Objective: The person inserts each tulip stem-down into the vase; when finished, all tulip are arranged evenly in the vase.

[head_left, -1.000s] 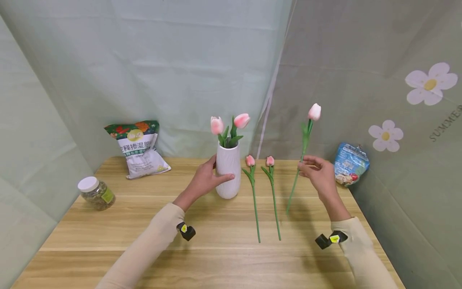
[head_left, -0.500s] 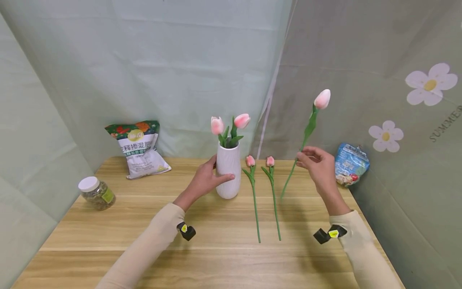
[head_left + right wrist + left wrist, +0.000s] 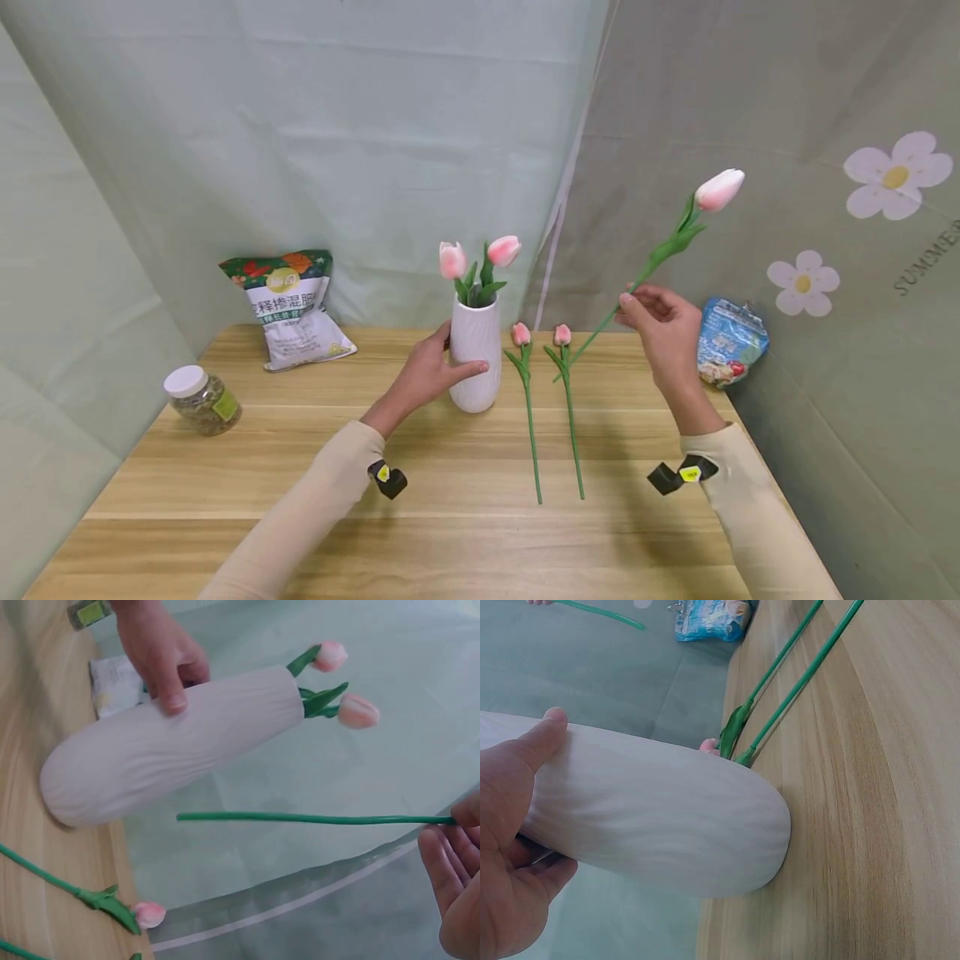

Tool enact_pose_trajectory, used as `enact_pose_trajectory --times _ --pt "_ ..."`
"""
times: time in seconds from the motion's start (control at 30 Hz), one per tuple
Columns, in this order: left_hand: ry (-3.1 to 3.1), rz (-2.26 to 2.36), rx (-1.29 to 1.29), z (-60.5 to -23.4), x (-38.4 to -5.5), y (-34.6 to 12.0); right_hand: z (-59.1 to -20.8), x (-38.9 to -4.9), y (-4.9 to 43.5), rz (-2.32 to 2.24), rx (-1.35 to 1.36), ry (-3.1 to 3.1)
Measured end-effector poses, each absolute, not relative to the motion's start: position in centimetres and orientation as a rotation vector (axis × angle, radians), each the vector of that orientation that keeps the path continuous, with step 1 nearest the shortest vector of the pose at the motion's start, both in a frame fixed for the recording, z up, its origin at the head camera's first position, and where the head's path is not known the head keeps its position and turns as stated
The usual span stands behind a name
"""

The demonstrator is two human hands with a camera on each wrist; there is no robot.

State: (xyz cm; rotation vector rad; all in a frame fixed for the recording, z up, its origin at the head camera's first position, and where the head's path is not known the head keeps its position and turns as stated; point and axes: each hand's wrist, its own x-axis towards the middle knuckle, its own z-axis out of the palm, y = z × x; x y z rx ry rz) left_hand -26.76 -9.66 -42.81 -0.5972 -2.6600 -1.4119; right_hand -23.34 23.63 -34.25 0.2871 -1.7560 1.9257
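A ribbed white vase (image 3: 476, 358) stands upright on the table with two pink tulips (image 3: 480, 265) in its mouth. My left hand (image 3: 427, 371) grips the vase from the left side, thumb across its front. To the right, my right hand (image 3: 663, 329) pinches the green stem of another pink tulip (image 3: 667, 248). This tulip is tilted, its bloom up to the right and its stem end down to the left. In the right wrist view the bare stem (image 3: 315, 819) points toward the vase, apart from it. Two more tulips, a nearer one (image 3: 530, 417) and another (image 3: 572, 417), lie between vase and right hand.
A white and green printed bag (image 3: 292, 312) leans at the back left of the wooden table (image 3: 300, 500). Left of it lies a tilted jar (image 3: 202, 400) with a white lid. A blue packet (image 3: 730, 342) stands by the right edge. Curtain-like sheets (image 3: 375, 125) surround the table.
My right hand has risen slightly and tipped the held tulip: its bloom has swung up and right, its stem end up and left toward the vase. The left hand and vase have stayed put.
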Motion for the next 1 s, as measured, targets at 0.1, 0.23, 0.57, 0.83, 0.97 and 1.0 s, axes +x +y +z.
enact_pose_trajectory --times 0.1,0.23,0.57,0.83,0.97,1.0 --pt "-2.663 -1.411 -0.594 -42.7 -26.7 -9.6 -33.5 -23.4 23.3 1.935 0.323 -1.696" --pt "-2.657 -1.416 -0.596 -42.7 -26.7 -9.6 -32.5 -23.5 22.8 1.923 0.356 -1.657" --pt "-2.645 -1.414 -0.598 -42.8 -26.7 -9.6 -30.2 -23.5 21.5 1.877 0.408 -1.603" --pt "-2.643 -1.424 -0.596 -42.8 -26.7 -9.6 -28.8 -23.5 20.6 1.863 0.467 -1.523" --pt "-2.636 -1.423 -0.605 -42.8 -26.7 -9.6 -28.4 -23.5 20.2 1.855 0.474 -1.503" --pt "-2.635 -1.423 -0.607 -42.8 -26.7 -9.6 -28.3 -23.5 20.1 1.855 0.474 -1.500"
